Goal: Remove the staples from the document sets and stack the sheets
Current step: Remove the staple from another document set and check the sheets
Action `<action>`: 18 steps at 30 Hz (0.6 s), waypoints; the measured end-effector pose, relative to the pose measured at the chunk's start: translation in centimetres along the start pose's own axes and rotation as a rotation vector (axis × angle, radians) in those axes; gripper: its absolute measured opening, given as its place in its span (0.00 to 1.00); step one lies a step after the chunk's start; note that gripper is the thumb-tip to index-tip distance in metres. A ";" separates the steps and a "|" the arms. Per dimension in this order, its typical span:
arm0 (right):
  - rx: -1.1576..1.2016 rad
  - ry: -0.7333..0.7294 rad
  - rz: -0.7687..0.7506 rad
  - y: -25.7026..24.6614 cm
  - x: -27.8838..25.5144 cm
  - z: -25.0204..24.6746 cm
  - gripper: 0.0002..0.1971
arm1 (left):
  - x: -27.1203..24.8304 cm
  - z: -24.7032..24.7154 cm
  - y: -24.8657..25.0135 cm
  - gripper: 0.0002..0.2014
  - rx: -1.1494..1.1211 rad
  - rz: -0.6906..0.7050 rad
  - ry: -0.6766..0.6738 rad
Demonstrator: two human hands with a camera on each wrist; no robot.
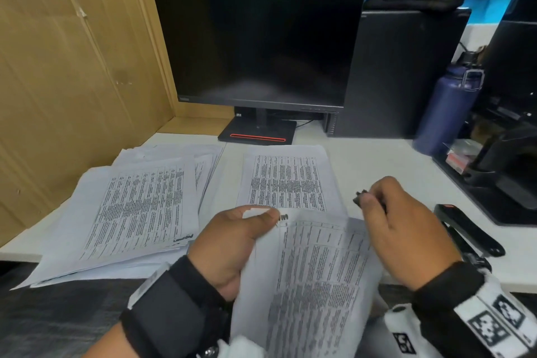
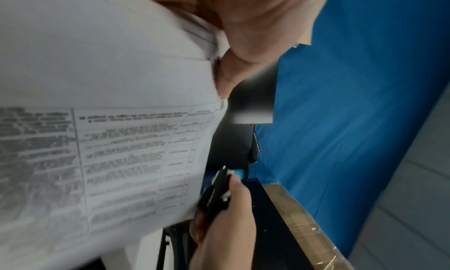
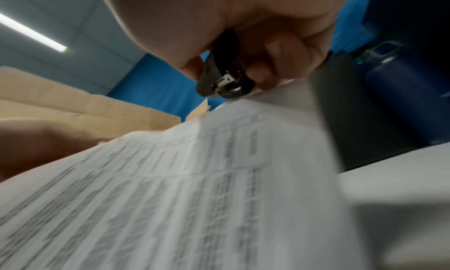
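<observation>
The left hand (image 1: 232, 244) pinches a document set (image 1: 313, 279) at its top left corner, thumb on top; the set's long axis runs from that corner down toward the person, its lower end hanging past the desk (image 1: 377, 160) edge. The right hand (image 1: 406, 221) has its grip closed round a black staple remover (image 1: 360, 197), whose claws point left toward the pinched corner, just apart from it. One sheet stack (image 1: 287, 180) lies behind the hands, a looser pile (image 1: 130, 209) to the left
</observation>
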State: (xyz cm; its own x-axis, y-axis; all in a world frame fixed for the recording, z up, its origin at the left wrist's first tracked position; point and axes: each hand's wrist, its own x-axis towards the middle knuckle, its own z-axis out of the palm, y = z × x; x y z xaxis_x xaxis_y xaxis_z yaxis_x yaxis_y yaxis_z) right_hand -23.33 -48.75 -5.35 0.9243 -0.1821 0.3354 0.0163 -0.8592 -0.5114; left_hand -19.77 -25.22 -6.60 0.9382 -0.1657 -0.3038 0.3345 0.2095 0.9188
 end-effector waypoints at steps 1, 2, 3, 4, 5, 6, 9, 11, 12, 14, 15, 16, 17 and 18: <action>-0.024 -0.027 0.071 0.7 0.6 -0.4 0.12 | 0.1 -0.2 0.3 0.11 0.025 0.034 0.013; -0.058 -0.063 0.137 1.6 1.2 -0.7 0.10 | 0.2 -0.4 0.6 0.11 0.053 0.067 0.021; -0.090 -0.101 0.199 2.5 1.7 -0.9 0.10 | 0.2 -0.6 1.1 0.09 0.078 0.102 0.027; -0.105 -0.141 0.257 3.4 2.1 -1.0 0.11 | 0.1 -0.8 1.6 0.08 0.098 0.136 0.029; -0.104 -0.179 0.303 4.3 2.5 -1.0 0.12 | 0.1 -0.9 2.2 0.06 0.113 0.169 0.027; -0.098 -0.211 0.339 4.9 2.8 -1.0 0.13 | 0.0 -1.1 2.7 0.06 0.123 0.201 0.026; -0.150 -0.281 0.378 6.3 3.2 -0.5 0.14 | -0.1 -1.8 4.3 0.17 0.118 0.296 0.031; -0.263 -0.315 0.356 7.6 3.5 0.4 0.16 | -0.1 -2.3 5.2 0.22 0.062 0.349 0.038; -0.349 -0.346 0.330 8.1 3.5 0.8 0.18 | -0.2 -2.6 5.5 0.24 0.026 0.370 0.035; -0.438 -0.331 0.320 8.9 3.5 1.4 0.23 | -0.2 -2.9 6.2 0.25 -0.023 0.413 0.015; -0.396 -0.281 0.334 9.0 3.5 1.4 0.22 | -0.2 -3.0 6.5 0.24 -0.039 0.434 0.007; -0.304 -0.203 0.317 8.7 3.4 1.1 0.22 | -0.1 -3.1 6.7 0.24 -0.053 0.451 -0.002; -0.152 -0.127 0.257 8.4 3.4 0.9 0.22 | -0.1 -3.1 7.0 0.25 -0.062 0.466 -0.008; 0.082 -0.080 0.200 7.3 3.2 0.3 0.24 | 0.0 -2.9 7.4 0.26 -0.068 0.480 -0.011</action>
State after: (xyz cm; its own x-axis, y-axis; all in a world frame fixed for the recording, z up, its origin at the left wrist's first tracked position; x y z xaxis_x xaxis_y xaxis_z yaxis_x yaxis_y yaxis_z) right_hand -20.16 -55.43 -8.26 0.9395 -0.3034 0.1590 -0.1420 -0.7675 -0.6252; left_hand -17.03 -20.83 -0.52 0.9872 -0.0448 0.1532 -0.1304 0.3275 0.9358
